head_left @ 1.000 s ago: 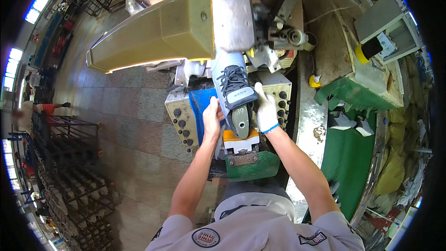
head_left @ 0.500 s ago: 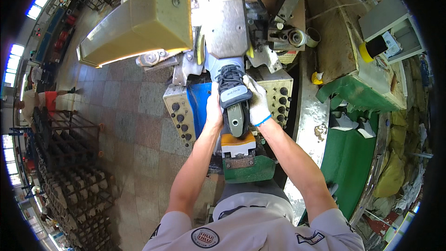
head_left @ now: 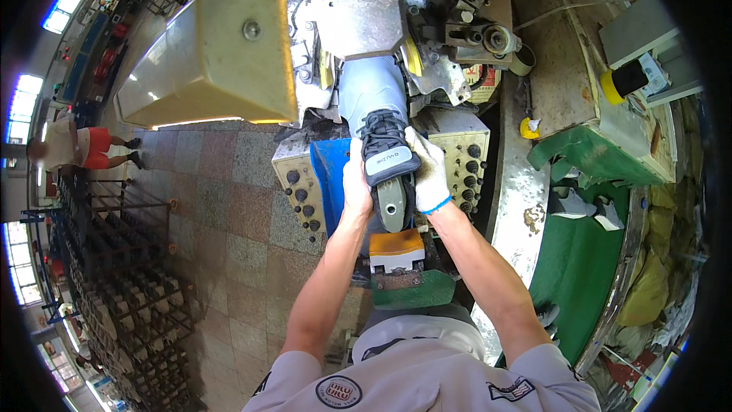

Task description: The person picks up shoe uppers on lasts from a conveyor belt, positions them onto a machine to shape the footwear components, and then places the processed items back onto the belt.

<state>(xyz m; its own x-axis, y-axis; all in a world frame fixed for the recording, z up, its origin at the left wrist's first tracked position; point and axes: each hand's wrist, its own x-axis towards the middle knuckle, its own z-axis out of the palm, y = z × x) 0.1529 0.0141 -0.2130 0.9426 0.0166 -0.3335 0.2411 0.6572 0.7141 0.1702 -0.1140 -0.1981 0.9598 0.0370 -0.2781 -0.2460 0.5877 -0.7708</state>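
Note:
A grey shoe upper (head_left: 371, 95) with dark laces and a padded tongue sits on a grey-green shoe last (head_left: 392, 212), its toe pointing away from me under a metal plate (head_left: 357, 8) of a machine. My left hand (head_left: 356, 183), bare, is closed along the left side of the shoe. My right hand (head_left: 429, 172), in a white glove with a blue cuff, grips the right side. The fingers of both are partly hidden by the shoe. Just below the last is an orange-brown pad (head_left: 396, 243) on a white block.
Control boxes with black knobs (head_left: 300, 194) flank a blue panel (head_left: 329, 175). A yellowish machine cover (head_left: 221, 53) hangs at upper left. Grey shoe parts (head_left: 570, 204) lie on a green conveyor (head_left: 572, 259) at right. Shoe racks (head_left: 130, 320) and a person (head_left: 84, 146) are at left.
The machine's plate and yellowish cover have shifted in view, and more of the shoe's grey toe now shows. Both hands still grip the shoe. The person at left has moved nearer the racks' top.

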